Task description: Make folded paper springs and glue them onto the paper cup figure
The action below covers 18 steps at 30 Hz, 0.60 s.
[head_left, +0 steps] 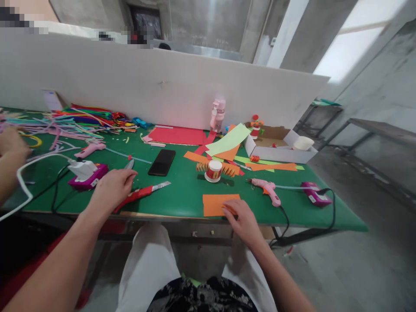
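Note:
My left hand (113, 188) is over the table's front left with its fingers curled; what is in them, if anything, is hidden. A grey pointed blade (130, 164) shows just beyond its fingers. Beside it lies a red-handled cutter (139, 193), its blade pointing right and its handle end partly hidden. My right hand (242, 219) has its thumb and fingers closed at the right edge of an orange paper piece (212, 206), flat near the front edge. Beyond that stands a red and white paper cup (214, 171) with folded orange paper strips sticking out on both sides.
Pink glue guns lie at right (268, 190) and left (91, 148), with cords and purple blocks. A black phone (161, 163), coloured paper (180, 135), a pink bottle (217, 115) and a white box (282, 154) are farther back. Another person's hand (14, 145) is at far left near pipe cleaners (91, 116).

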{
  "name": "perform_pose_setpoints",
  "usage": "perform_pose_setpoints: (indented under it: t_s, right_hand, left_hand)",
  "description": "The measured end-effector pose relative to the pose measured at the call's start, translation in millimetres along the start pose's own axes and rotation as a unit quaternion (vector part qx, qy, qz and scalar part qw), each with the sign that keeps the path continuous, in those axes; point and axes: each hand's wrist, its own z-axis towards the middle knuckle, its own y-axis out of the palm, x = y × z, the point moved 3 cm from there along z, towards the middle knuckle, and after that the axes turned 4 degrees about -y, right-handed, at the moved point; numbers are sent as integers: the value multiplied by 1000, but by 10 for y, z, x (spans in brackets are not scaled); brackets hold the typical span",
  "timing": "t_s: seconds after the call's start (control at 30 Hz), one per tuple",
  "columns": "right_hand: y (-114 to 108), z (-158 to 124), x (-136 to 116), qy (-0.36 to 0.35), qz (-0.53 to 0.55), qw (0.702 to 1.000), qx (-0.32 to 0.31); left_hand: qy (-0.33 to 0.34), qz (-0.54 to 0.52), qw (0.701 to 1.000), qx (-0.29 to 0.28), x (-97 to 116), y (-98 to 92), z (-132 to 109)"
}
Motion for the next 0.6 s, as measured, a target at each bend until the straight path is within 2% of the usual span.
perform_pose_setpoints:
  t_s: [0.07,0.17,0.27,0.33,0.4,0.5,0.53,0.6]
  right_hand:
    - [87,-45,-63,-19,2,1000,-24]
    - [156,-88,-97,-8,-40,998,-48]
    - [158,-97,-116,2,-74,995,-66]
    - [143,-90,-130,0,-82,994,-75]
    - [128,-84,-138,-1,-81,993,-82]
    - [122,-89,-144,4,-71,993,-91]
    - [124,-95,-147,6,-69,993,-92]
    - [131,-109,-155,7,-66,994,-92]
  left_hand:
    - [-16,0,1000,-20,51,-32,120]
    - [-8,-5,999,-32,223,9,213]
    - [36,-19,998,-51,465,105,193]
    - [43,7,997,-65,523,128,143]
    - [-3,74,995,-62,403,92,85]
    - [-94,135,985,-62,0,25,-7]
    - [-132,151,976,-84,-155,37,-34]
    - [-147,136,970,-136,-386,112,-62]
